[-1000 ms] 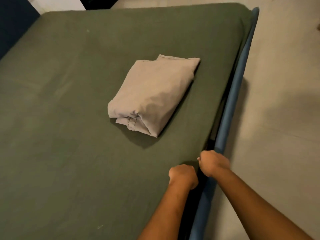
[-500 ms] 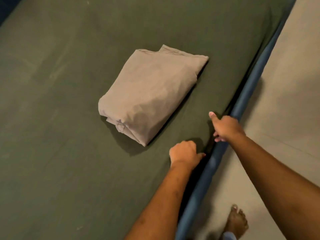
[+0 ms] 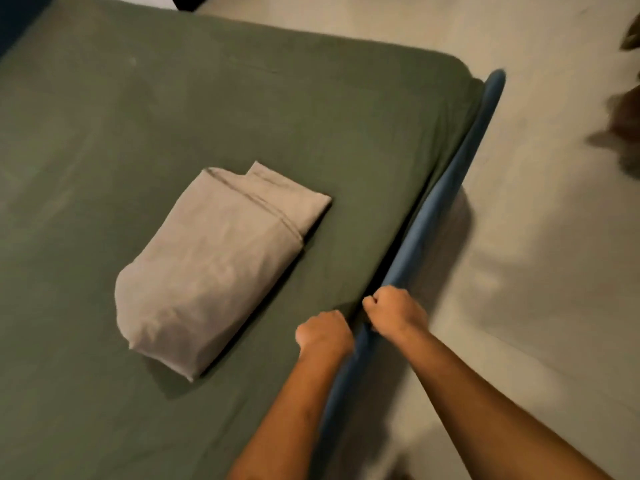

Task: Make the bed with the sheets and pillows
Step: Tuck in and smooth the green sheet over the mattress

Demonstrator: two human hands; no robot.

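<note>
A green sheet [image 3: 311, 116] is stretched flat over the mattress. On it, near the middle, lies a folded beige sheet [image 3: 214, 268]. Both hands are at the mattress's right edge, side by side. My left hand [image 3: 325, 332] is curled over the edge of the green sheet, its fingers hidden in the gap beside the mattress. My right hand [image 3: 394, 310] is a fist gripping the same edge, right over the blue bed frame rail [image 3: 460, 161]. No pillows are in view.
The blue rail runs along the mattress's right side to its far corner. Pale floor [image 3: 536, 237] lies to the right of the bed. A blurred dark object [image 3: 623, 133] sits at the right border. A dark surface [image 3: 14, 15] stands at the bed's top left.
My right hand has closed into a fist and come back beside the left hand at the sheet's edge. The view has swung, so the bed's far right corner now shows.
</note>
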